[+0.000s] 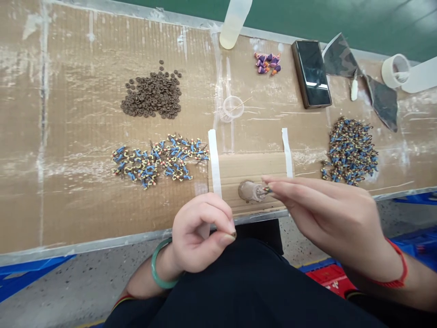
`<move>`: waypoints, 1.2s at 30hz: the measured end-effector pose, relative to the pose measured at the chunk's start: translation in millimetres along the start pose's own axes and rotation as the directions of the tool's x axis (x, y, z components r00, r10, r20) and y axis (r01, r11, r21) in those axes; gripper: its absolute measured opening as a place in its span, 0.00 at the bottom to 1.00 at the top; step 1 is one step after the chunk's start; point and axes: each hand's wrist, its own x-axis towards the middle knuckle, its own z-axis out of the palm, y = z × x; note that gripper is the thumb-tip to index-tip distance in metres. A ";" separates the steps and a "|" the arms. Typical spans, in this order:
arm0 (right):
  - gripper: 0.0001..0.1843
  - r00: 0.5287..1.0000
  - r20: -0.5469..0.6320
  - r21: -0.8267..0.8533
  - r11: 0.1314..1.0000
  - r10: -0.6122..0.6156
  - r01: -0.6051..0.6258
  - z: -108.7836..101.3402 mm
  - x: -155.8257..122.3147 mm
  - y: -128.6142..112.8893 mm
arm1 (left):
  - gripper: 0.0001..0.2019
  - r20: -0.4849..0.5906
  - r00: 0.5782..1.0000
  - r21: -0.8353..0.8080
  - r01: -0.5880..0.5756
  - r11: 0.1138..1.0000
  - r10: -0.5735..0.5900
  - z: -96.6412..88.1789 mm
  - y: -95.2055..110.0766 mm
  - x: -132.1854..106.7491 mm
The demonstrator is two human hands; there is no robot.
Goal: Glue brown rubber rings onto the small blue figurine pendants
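Observation:
My left hand is closed in a pinch in front of the table's front edge. Between its thumb and forefinger shows the edge of a tiny brown piece, like the brown discs on the table. My right hand has its fingers pressed together at a small painted figurine, mostly hidden by the fingertips. That figurine is at the top of a short translucent post fixed on a cardboard patch. Left of it lie loose blue-and-yellow figurines; beyond them, a heap of brown ring-shaped discs.
At right is a pile of figurines. Farther back are a small clear cup with a thin stick, purple-and-orange pieces, a plastic bottle, a dark phone-like device, camouflage cloth and a tape roll.

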 end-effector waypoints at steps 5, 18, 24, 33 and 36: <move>0.14 0.976 -0.150 0.078 0.986 0.160 -0.150 -11.8 -8.7 -0.1 | 0.10 -0.026 1.000 0.041 -0.005 0.999 0.006 -0.7 -4.1 -2.4; 0.07 0.907 0.008 0.992 0.112 0.421 -0.061 16.3 -19.2 -36.2 | 0.08 -0.026 0.994 0.219 -0.101 0.970 0.109 43.2 26.5 14.1; 0.10 0.916 -0.051 0.992 0.125 0.398 0.001 12.1 -28.8 -39.5 | 0.08 -0.001 0.989 0.248 -0.143 0.958 0.148 56.5 32.6 11.6; 0.12 0.900 -0.216 0.931 0.357 0.377 0.074 -1.4 -37.0 -40.3 | 0.07 0.068 0.983 0.285 -0.185 0.941 0.172 66.5 37.9 9.7; 0.13 0.899 -0.261 0.898 0.430 0.352 0.092 -4.8 -38.7 -39.9 | 0.07 0.070 0.983 0.287 -0.184 0.940 0.171 70.3 37.6 9.7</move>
